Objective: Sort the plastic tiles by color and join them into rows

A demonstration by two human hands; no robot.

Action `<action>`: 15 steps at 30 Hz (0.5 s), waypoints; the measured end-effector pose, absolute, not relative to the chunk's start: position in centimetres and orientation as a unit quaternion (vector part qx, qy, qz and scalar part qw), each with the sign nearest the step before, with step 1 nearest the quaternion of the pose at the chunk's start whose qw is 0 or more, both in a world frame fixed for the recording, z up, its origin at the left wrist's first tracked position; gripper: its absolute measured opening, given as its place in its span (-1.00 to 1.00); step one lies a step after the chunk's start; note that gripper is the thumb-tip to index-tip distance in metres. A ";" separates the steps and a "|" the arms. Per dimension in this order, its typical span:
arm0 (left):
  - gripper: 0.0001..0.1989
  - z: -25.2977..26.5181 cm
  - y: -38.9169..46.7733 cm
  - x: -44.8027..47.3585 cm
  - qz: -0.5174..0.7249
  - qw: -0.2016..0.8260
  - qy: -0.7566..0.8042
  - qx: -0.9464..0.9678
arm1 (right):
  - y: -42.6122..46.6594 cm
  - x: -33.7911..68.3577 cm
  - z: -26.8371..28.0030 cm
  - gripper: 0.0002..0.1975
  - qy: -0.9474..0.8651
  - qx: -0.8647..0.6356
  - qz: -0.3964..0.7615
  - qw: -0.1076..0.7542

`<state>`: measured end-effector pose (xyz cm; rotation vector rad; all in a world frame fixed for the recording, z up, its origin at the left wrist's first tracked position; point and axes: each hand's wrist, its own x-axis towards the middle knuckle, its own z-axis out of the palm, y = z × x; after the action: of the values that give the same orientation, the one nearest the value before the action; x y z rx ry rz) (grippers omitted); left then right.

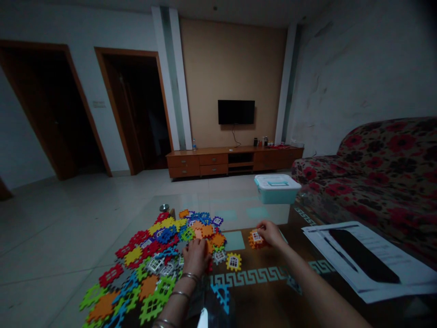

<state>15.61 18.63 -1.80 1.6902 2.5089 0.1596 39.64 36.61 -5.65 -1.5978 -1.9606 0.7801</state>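
My right hand [271, 233] pinches the edge of an orange interlocking tile [255, 238] with a white window insert, just above or on the glass table. It seems to lie over other orange pieces. On the left, my left hand [196, 255], with bracelets at the wrist, reaches into a spread pile of interlocking plastic tiles [164, 289] in red, yellow, green, blue, orange and grey. Its fingers bend down among the pieces beside an orange tile, and the fingertips are hidden. Between the hands lies a yellow window tile [234, 261]. A blue triangular piece [221, 295] sits nearer to me.
A teal box with a white lid [277, 189] stands at the table's far right. Papers [375, 255] with a pen and a dark phone-like object lie at the right. A small metal lidded thing [164, 208] stands behind the pile. A flowered sofa [385, 159] borders the right side.
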 end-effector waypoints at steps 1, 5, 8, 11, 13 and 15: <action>-0.59 -1.9 18.7 15.6 0.054 0.054 0.828 0.556 | 36.5 39.6 -5.7 -0.83 -0.723 -0.587 0.276 0.239; -0.65 -1.4 18.6 15.6 0.067 0.037 0.837 0.542 | 36.0 39.9 -5.6 -0.83 -0.747 -0.587 0.227 0.214; -0.69 -0.2 18.3 15.3 0.088 0.016 0.851 0.518 | 35.6 40.1 -5.5 -0.79 -0.765 -0.585 0.187 0.193; -0.69 1.2 17.6 14.3 0.103 -0.007 0.871 0.480 | 35.4 40.3 -5.3 -0.75 -0.777 -0.584 0.157 0.176; -0.71 1.8 16.9 13.1 0.100 -0.018 0.886 0.452 | 35.2 40.2 -5.0 -0.73 -0.786 -0.577 0.143 0.170; -0.73 1.8 16.3 11.6 0.094 -0.025 0.901 0.424 | 35.0 39.9 -4.7 -0.72 -0.798 -0.563 0.136 0.168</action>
<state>11.64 16.26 1.83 1.3526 2.8752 0.3008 39.89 35.03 -4.68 -1.6017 -2.2685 0.3875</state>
